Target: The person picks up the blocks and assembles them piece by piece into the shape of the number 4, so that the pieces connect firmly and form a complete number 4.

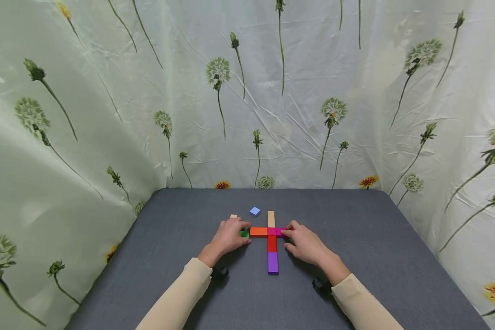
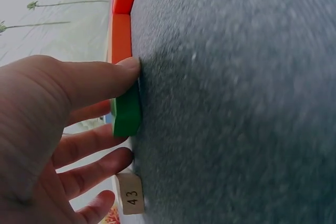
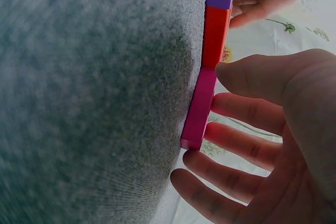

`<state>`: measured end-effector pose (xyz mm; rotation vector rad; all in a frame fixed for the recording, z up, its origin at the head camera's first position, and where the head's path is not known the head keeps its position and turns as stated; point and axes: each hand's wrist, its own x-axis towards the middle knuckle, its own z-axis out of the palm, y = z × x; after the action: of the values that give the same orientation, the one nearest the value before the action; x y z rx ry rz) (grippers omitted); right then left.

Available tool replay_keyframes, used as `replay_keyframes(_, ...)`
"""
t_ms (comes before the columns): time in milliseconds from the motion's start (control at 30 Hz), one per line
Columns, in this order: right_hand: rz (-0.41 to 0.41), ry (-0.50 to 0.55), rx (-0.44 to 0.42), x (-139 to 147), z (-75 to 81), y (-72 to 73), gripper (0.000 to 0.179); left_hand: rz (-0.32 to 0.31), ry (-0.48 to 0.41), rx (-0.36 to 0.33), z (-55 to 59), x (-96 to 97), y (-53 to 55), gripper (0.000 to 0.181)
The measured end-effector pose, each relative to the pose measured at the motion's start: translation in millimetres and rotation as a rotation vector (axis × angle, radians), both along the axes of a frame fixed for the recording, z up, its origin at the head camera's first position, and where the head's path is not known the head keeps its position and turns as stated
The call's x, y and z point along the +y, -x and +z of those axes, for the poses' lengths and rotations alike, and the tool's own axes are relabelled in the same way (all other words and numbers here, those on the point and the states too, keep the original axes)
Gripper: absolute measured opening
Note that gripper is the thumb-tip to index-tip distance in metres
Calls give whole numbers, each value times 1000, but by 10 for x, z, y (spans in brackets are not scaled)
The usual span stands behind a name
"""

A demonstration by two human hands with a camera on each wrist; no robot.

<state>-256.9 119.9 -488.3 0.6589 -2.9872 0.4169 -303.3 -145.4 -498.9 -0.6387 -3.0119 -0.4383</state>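
Observation:
Several coloured blocks form a cross on the dark table. Its left arm is an orange block (image 1: 258,232) with a green block (image 1: 244,233) at the end. My left hand (image 1: 230,235) pinches the green block between thumb and fingers. To the right of the pink centre piece (image 1: 272,231) lies a magenta block (image 3: 198,111). Fingers of my right hand (image 1: 307,244) touch it, while the thumb stands a little apart on the near side. A red block (image 1: 272,244) and a purple block (image 1: 273,263) run toward me; a plain wooden block (image 1: 271,219) points away.
Beyond the cross sits a small blue block (image 1: 255,211). A wooden block marked 43 (image 2: 131,193) lies just past my left fingers. A flowered curtain (image 1: 247,91) hangs behind the dark table (image 1: 334,211) and along its sides.

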Motion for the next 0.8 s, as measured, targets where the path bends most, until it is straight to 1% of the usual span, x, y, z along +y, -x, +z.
replay_keyframes(167,6,6,2,5,-8,2,44,-1,-10,-31,33,-55,-1,41)
replay_keyframes(300,12,21,6,9,-7,2,43,-1,-11,-40,50,-78,3,35)
replay_keyframes(433,11,27,1,6,-1,0,44,2,0,-37,45,-91,15,29)
replay_keyframes(600,8,25,-6,4,0,1,43,-5,5,-25,45,-97,14,27)
replay_keyframes(800,8,21,-5,0,5,-3,43,-21,-15,-19,51,-112,16,24)
